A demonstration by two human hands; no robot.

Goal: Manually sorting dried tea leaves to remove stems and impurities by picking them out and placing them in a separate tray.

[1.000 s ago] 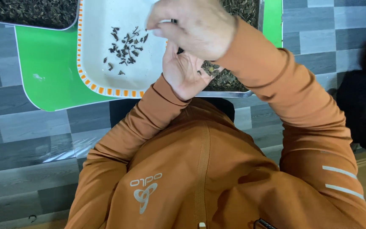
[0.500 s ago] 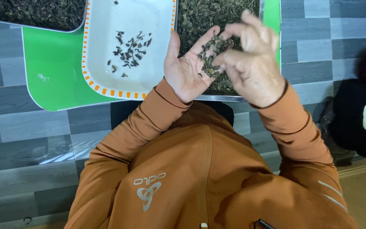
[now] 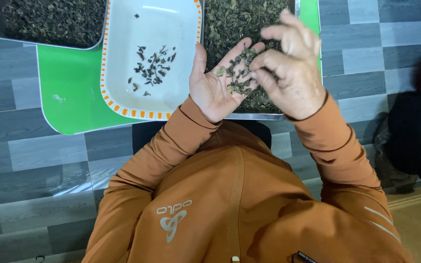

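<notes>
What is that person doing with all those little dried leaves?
A person in an orange top is picking through dried leaves. The left hand is held open, palm up, with a small heap of leaves on it, and the right hand pokes at that heap with its fingertips. Both hands are above a metal tray full of leaves. Beside it, a white tray with an orange-dashed rim holds only a few dark bits.

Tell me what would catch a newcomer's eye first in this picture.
Probably the left hand, open palm up at centre with dried leaves on it, and the right hand picking at them with its fingertips. Left of them, a white tray with orange-dotted rim holds a few dark bits, resting on a bright green board.
</notes>
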